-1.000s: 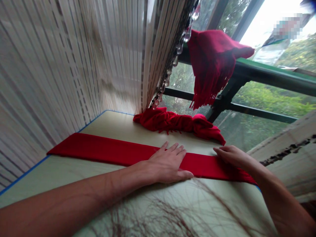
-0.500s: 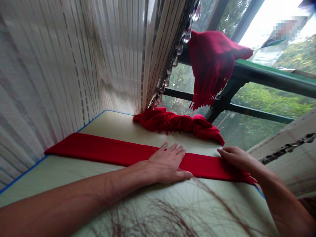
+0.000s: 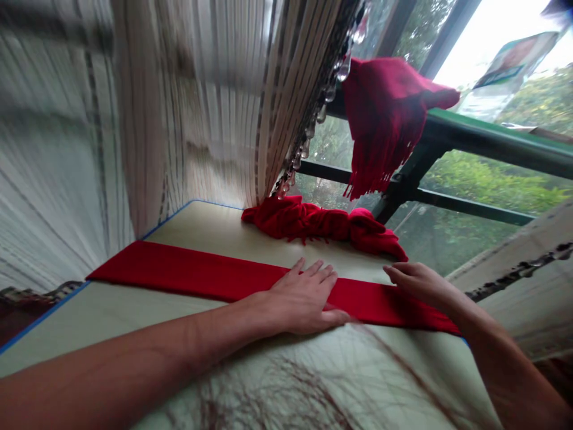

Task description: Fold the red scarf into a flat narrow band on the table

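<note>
Red cloth folded into a long, flat strip (image 3: 192,272), lying left to right across a pale tabletop with blue edging (image 3: 206,227). It is probably light, soft and limp, with little risk of breakage; its layers would likely slip apart if lifted by one corner, so the short ends, pinched through every layer, seem the best holds. Left hand (image 3: 307,298): spread palm-down on the middle, grasping nothing. Right hand (image 3: 421,282): fingers curled above the right portion; whether they pinch fabric cannot be told from this angle.
</note>
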`<state>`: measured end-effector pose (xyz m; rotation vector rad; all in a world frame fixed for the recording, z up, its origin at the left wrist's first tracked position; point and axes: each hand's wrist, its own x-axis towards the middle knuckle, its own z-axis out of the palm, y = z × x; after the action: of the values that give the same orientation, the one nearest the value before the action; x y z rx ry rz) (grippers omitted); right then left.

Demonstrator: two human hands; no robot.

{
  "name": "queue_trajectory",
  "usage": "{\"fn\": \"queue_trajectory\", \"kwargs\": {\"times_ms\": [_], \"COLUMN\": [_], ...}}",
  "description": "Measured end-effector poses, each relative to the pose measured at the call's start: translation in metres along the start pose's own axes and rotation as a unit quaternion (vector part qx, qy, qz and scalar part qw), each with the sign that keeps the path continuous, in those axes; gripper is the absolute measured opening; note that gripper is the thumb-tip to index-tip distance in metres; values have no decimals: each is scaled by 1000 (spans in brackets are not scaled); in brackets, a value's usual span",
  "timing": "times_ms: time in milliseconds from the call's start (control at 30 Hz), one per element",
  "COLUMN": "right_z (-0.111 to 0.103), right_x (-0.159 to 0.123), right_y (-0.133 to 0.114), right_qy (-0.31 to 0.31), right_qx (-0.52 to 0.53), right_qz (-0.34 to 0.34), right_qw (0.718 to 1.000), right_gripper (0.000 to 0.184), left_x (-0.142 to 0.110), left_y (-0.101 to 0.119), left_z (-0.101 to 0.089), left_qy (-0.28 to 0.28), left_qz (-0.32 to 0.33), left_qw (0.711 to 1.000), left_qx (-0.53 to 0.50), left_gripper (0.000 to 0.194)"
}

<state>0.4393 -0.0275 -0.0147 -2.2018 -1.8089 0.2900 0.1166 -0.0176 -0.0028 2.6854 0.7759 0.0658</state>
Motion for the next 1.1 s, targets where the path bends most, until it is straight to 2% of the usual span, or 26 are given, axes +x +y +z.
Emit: {"fn": "queue_trajectory", "kwargs": {"times_ms": [100, 200, 333, 533, 667, 867, 1000, 1100], "right_z": [11, 16, 8, 8, 3, 2, 1, 0], "right_x": [-1, 1, 4, 5, 6, 4, 2, -1], "right_y": [-10, -5, 9, 6, 12, 15, 19, 9], "right_qy": [-53, -73, -60, -60, -51, -71, -78, -65], "right_qx": [28, 23, 1, -2, -6, 18, 29, 72], "right_qz": [-27, -16, 9, 1, 20, 8, 41, 39], "right_qw": [998, 997, 998, 998, 998, 997, 996, 995], "right_gripper": [52, 50, 47, 45, 43, 45, 32, 31], "left_x": [0, 0, 2, 2, 1, -2, -1, 1], "left_y": [1, 2, 1, -2, -1, 2, 1, -1], "left_z": [0, 0, 2, 7, 6, 2, 3, 5], "left_qy": [3, 5, 12, 37, 26, 20, 36, 42], "left_qz": [0, -2, 0, 6, -2, -11, -13, -14], "left_qw": [1000, 1000, 1000, 999, 1000, 1000, 999, 999], "left_qx": [1, 6, 15, 9, 11, 12, 18, 18], "left_gripper": [86, 84, 85, 83, 83, 80, 77, 74]}}
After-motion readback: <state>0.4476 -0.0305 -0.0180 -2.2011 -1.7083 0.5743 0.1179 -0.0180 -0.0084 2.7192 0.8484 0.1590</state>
